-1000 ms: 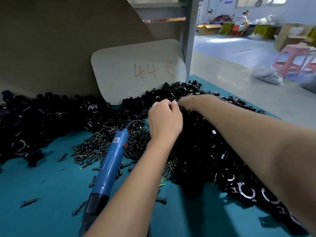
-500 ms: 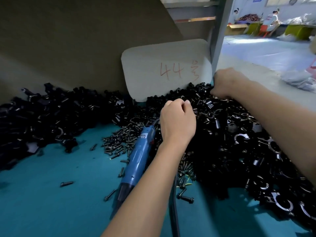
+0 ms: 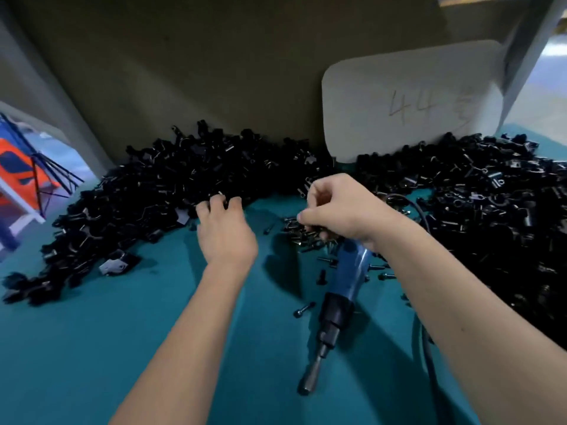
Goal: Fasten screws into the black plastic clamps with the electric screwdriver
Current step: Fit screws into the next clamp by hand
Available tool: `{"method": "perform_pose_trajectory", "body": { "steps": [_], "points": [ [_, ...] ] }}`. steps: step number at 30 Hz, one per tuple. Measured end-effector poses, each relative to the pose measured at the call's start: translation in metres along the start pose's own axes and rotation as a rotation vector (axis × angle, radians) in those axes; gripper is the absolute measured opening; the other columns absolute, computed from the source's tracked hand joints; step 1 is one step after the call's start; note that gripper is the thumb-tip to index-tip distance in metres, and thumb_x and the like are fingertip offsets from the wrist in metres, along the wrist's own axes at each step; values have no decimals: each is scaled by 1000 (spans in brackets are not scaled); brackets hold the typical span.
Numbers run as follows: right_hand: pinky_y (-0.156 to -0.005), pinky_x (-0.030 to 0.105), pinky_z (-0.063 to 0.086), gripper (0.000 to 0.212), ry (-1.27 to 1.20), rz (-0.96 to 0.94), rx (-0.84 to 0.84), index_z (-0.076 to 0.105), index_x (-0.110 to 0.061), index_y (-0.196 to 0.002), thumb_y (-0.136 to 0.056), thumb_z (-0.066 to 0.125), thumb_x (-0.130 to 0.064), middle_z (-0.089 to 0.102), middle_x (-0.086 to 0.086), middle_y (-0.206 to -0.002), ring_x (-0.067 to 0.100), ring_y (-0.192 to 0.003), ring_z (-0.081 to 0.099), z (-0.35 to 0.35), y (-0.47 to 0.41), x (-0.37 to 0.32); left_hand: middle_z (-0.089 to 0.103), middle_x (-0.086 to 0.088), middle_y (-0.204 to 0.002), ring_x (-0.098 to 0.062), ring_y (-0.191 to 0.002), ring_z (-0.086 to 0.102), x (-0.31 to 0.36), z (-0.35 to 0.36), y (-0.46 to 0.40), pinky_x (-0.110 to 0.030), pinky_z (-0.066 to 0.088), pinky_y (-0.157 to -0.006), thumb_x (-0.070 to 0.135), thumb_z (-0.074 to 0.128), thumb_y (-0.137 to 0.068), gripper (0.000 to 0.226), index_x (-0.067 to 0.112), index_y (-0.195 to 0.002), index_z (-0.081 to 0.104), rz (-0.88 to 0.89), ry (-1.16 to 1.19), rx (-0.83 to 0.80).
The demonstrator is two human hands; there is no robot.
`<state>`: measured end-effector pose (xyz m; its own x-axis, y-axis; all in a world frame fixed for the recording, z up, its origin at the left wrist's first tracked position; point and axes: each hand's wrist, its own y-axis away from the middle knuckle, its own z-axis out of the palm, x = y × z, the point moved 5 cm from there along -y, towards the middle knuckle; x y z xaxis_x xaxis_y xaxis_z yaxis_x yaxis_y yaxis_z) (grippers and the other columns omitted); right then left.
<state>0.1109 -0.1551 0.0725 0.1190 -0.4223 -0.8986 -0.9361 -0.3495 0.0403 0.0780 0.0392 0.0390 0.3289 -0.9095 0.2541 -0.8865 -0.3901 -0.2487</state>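
Black plastic clamps lie in two heaps on the teal table, one at the left [image 3: 159, 191] and one at the right [image 3: 491, 210]. Between them is a small heap of dark screws [image 3: 302, 233]. My left hand [image 3: 225, 233] reaches to the edge of the left heap, fingertips curled down onto the clamps; what it grips is hidden. My right hand [image 3: 340, 210] hovers over the screws with fingers and thumb pinched together on some. The blue electric screwdriver [image 3: 349, 271] lies on the table under my right wrist, its bit pointing toward me.
A pale card marked "44" [image 3: 411, 99] leans against the brown back wall [image 3: 214, 72]. The screwdriver's black cable [image 3: 425, 342] runs along the table by my right forearm. Loose screws [image 3: 302, 309] lie scattered near the tool. The table's left edge is near an orange object [image 3: 18, 164].
The view has swung left. My left hand moved from the right clamp heap to the left one. My right hand came back from the far right heap to the screws.
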Motion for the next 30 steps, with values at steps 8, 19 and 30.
{"method": "perform_pose_trajectory", "body": {
  "steps": [8, 19, 30],
  "points": [
    [-70, 22, 60, 10, -427, 23, -85, 70, 6, -98, -90, 73, 7, 72, 19, -88, 21, -77, 76, 1, 15, 10, 68, -8, -112, -32, -115, 50, -22, 3, -21, -39, 44, -89, 14, 71, -94, 30, 21, -123, 72, 69, -46, -24],
    [-63, 26, 57, 26, -651, -31, 73, 52, -7, -110, -100, 47, 16, 67, 21, -103, 25, -87, 69, -22, 25, 24, 78, -15, -87, -19, -71, 76, 34, 34, 54, -19, 57, -65, -5, 74, -89, 15, 6, -91, 65, -281, 1690, -322],
    [-72, 28, 63, 17, -655, -110, 77, 56, 0, -122, -106, 53, 1, 77, 22, -107, 34, -98, 77, -18, 23, 38, 77, -18, -98, -30, -76, 77, 41, 28, 51, -21, 60, -66, -11, 71, -86, 38, 13, -115, 65, -204, 1766, -424]
  ]
}}
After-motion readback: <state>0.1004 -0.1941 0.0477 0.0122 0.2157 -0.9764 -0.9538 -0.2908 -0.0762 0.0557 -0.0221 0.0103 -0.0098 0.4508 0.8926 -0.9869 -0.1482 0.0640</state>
